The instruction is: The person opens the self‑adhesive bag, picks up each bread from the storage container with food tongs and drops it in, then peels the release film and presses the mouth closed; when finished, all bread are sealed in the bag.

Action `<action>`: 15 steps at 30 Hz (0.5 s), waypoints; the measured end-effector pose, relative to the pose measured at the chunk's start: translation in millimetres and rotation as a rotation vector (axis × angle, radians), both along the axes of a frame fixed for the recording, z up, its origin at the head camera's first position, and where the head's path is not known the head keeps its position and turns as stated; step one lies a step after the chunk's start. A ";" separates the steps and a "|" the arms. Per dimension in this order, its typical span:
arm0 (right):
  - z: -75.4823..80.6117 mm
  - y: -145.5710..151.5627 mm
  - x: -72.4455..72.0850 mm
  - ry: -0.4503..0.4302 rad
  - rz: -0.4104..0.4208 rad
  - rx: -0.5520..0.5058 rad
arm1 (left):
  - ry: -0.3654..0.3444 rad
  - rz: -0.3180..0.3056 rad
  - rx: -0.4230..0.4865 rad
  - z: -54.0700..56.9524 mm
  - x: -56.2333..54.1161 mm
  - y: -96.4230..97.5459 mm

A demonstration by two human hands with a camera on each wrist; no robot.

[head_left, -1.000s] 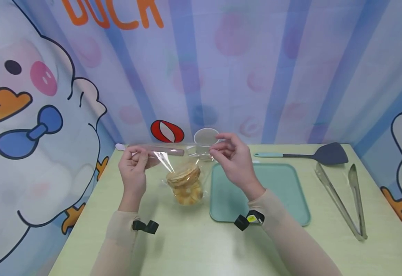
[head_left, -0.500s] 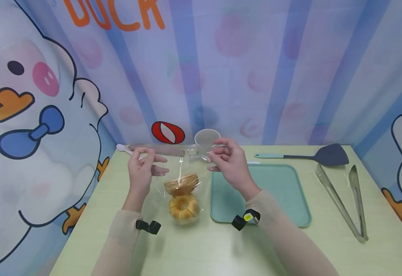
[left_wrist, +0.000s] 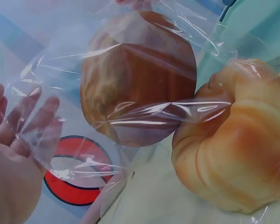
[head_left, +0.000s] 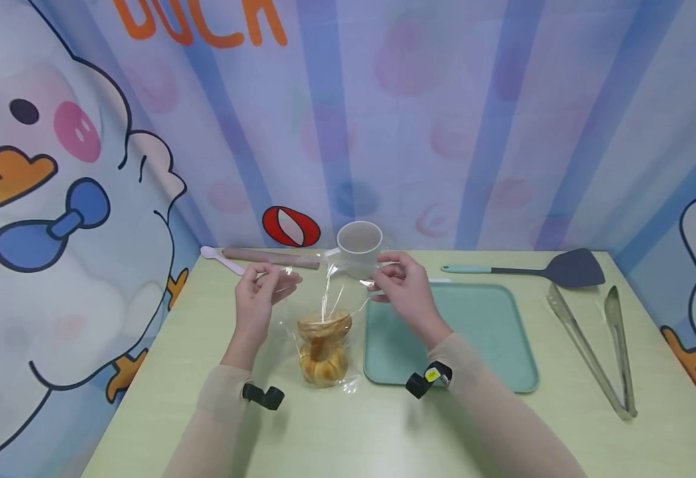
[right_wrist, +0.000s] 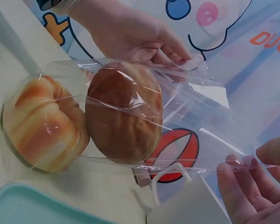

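The bag (right_wrist: 210, 95) is clear, glossy, creased plastic film. The tongs (head_left: 621, 352) appear smooth, shiny metal. The tray (head_left: 491, 325) appears matt plastic.

Metal tongs (head_left: 621, 352) right of green tray (head_left: 479, 332); spatula (head_left: 572, 269) behind.

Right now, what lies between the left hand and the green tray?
In the head view, a clear bag holding two breads is between the left hand and tray.

clear plastic bag (head_left: 329, 291): glossy, creased, upper edge pinched by right hand (head_left: 406, 284), left hand (head_left: 255, 297) at other side, grip unclear | brown oval bun (head_left: 325, 323): inside, tilted, below and between hands | golden ridged roll (head_left: 324, 365): inside, under bun, touching it, farther below hands
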State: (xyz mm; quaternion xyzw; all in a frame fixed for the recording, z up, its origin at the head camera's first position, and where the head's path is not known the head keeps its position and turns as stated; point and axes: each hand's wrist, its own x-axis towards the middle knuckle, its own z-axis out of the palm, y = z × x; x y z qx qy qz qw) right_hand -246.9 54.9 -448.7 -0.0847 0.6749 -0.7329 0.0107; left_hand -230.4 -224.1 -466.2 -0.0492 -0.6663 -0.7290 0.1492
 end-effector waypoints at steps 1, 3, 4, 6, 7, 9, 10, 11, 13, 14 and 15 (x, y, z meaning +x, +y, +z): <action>0.7 1.1 0.3 0.001 -0.002 0.012 | 0.014 -0.013 -0.003 0.0 -0.1 1.2; 1.2 2.9 0.4 0.004 -0.007 0.039 | 0.034 -0.025 -0.019 -0.1 -0.2 3.4; 1.4 3.8 0.6 0.007 -0.009 0.054 | 0.042 -0.024 -0.026 -0.1 -0.2 4.6; 1.5 5.8 0.4 0.019 -0.010 0.074 | 0.055 -0.017 -0.031 -0.1 -0.5 7.0; 1.4 5.9 0.5 0.024 -0.009 0.076 | 0.057 -0.013 -0.035 -0.1 -0.1 7.4; 0.8 6.2 0.3 0.053 -0.018 0.093 | 0.066 -0.008 -0.039 -0.2 0.5 8.9; 1.1 6.2 0.4 0.075 -0.030 0.107 | 0.070 -0.007 -0.043 0.1 0.7 9.9; 1.7 6.1 0.5 0.101 -0.045 0.123 | 0.075 -0.011 -0.045 0.3 0.9 11.0; 3.8 4.6 1.8 0.169 -0.091 0.166 | 0.090 -0.026 -0.050 1.9 1.5 13.5; 4.8 3.4 2.8 0.212 -0.126 0.195 | 0.099 -0.036 -0.048 2.8 1.6 14.9; 5.8 1.6 3.9 0.262 -0.164 0.226 | 0.104 -0.045 -0.047 3.8 1.8 16.0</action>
